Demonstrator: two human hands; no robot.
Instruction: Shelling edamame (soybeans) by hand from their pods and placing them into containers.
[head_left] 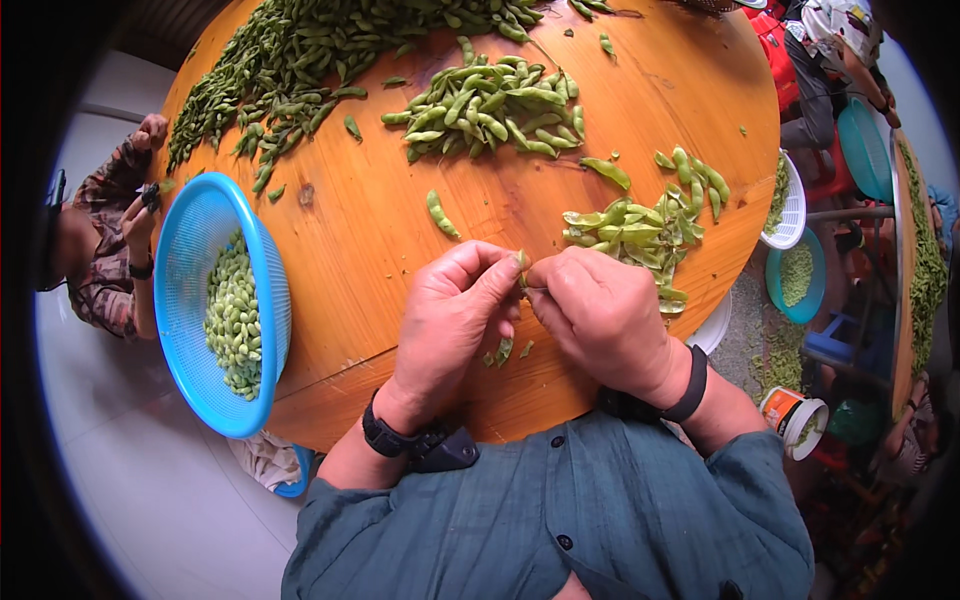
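Observation:
Both my hands meet over the near part of a round wooden table (350,290). A green soybean pod (522,262), mostly covered by fingers, is pinched between them. The thumb and forefinger of my left hand (450,315) close on one end. My right hand (605,310) grips the other end with curled fingers. Small pod pieces (503,350) lie under my hands. Just beyond sits a single pod (441,214). Split, flattened pods (640,235) are heaped to the right of my right hand. A pile of plump pods (490,107) lies farther off.
A blue basket (273,300) of shelled beans (235,315) stands tilted at the table's left edge. A large pod heap (320,50) covers the far side. Another person (110,240) sits at left. Bowls, including a teal one (797,275), and a white bucket (805,430) are at right.

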